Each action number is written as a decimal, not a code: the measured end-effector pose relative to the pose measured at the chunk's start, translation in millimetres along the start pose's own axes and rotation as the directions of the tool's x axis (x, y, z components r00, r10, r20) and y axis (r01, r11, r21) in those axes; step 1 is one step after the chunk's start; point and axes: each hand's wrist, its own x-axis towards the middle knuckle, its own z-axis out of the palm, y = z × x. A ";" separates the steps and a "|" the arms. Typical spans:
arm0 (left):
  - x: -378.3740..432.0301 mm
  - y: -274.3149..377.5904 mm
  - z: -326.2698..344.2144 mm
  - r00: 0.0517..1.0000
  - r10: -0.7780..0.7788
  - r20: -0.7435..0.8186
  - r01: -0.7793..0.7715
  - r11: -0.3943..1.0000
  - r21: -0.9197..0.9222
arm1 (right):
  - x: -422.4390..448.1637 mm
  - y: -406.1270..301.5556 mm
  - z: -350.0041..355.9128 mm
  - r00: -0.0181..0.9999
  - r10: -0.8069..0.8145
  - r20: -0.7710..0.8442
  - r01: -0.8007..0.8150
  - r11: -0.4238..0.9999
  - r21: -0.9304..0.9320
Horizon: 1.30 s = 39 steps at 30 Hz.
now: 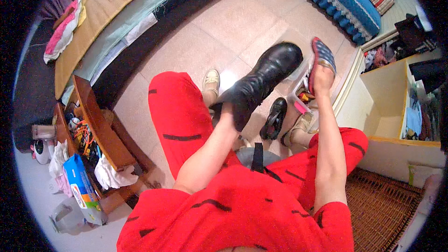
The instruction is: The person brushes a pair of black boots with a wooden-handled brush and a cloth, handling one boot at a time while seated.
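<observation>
A black leather boot (pixel 266 70) covers my left hand, which is hidden in its shaft; only the bare left forearm (pixel 206 147) shows. The toe of the boot points away to the right. My right hand (pixel 322 78) is partly inside a slip-on shoe (pixel 324 54) with a red edge and blue star-patterned fabric, its fingers covered by the toe part. Under that shoe is a clear plastic box (pixel 293 98) with small items in it. Between my feet stands a single black shoe (pixel 274 117).
At the left are a wooden holder (pixel 101 126) full of cables and a blue wipes pack (pixel 80 185). A covered bed (pixel 115 17) runs along the upper left. Open cabinet shelves (pixel 385 98) are at the right, and a blue frilled seat (pixel 344 3) is beyond.
</observation>
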 end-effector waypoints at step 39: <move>8.7 3.3 34.1 0.986 0.125 -0.106 -0.111 0.985 0.131 | -69.2 -165.7 3.2 0.796 -0.107 0.596 -0.017 0.980 0.199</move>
